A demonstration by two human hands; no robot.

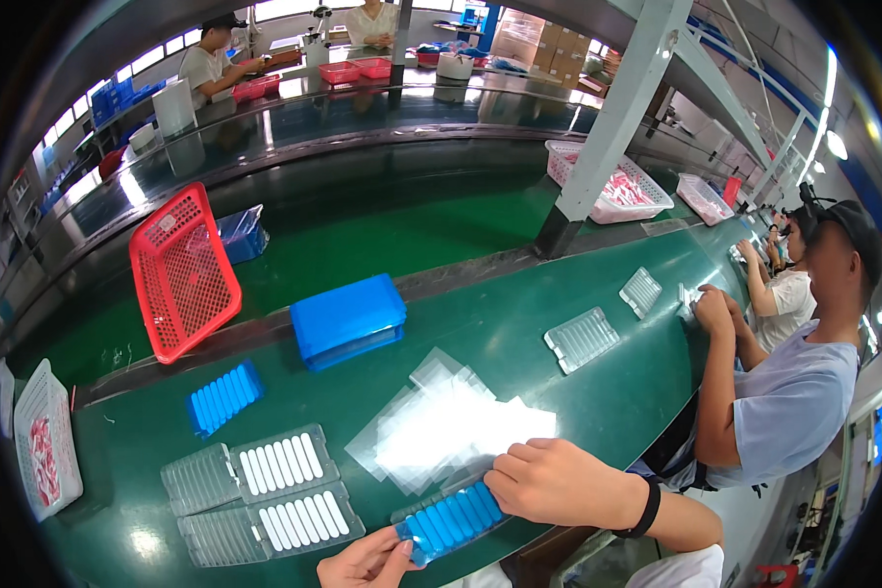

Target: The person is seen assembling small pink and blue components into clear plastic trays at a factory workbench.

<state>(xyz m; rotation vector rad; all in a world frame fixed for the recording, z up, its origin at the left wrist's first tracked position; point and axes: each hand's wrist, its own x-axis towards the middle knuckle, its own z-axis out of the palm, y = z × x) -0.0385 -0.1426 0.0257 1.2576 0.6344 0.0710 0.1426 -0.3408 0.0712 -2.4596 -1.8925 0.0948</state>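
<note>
At the table's near edge I hold a clear plastic tray of blue sticks point(448, 523), slightly tilted. My left hand point(365, 562) pinches its left end between thumb and fingers. My right hand point(551, 484) is closed over its right end, with the fingertips partly hidden. Just beyond lies a loose pile of clear plastic sheets point(431, 421), bright with glare. To the left, two opened clear clamshell trays, a far one point(280, 465) and a near one point(304, 522), each hold several white sticks in one half. Another set of blue sticks point(225, 398) lies farther left.
A blue box-like stack point(348, 321) and a tilted red basket point(184, 274) stand beyond. A white basket point(47, 441) is at far left. Empty clear trays point(582, 340) lie right of the sheets. A grey post point(612, 127) rises behind; a co-worker point(784, 392) sits at right.
</note>
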